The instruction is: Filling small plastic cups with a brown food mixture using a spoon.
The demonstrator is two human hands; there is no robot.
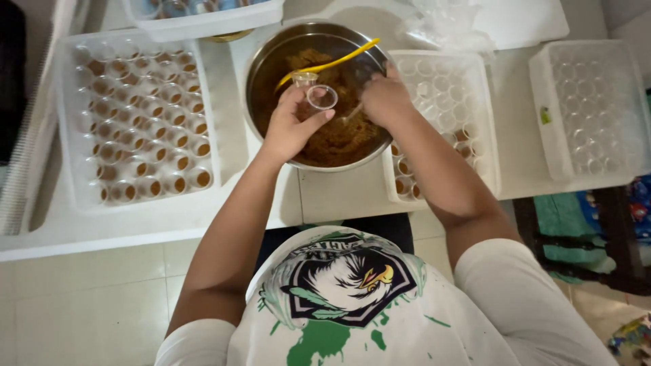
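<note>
Forearms reach from the white shirt (352,305) over the table (339,193) to a metal bowl (268,64) of brown paste (339,139). The left hand (290,125) has its fingers (319,116) curled around a small clear cup (321,97) held over the paste. The right hand (385,98) is closed in a fist down in the bowl; what its fingers grip cannot be told. A yellow spoon (329,64) rests in the bowl beyond the cup. Left of the bowl sits a white tray (71,196) of filled cups (146,129); right of it a partly filled tray (488,163), then a tray of empty cups (546,135).
</note>
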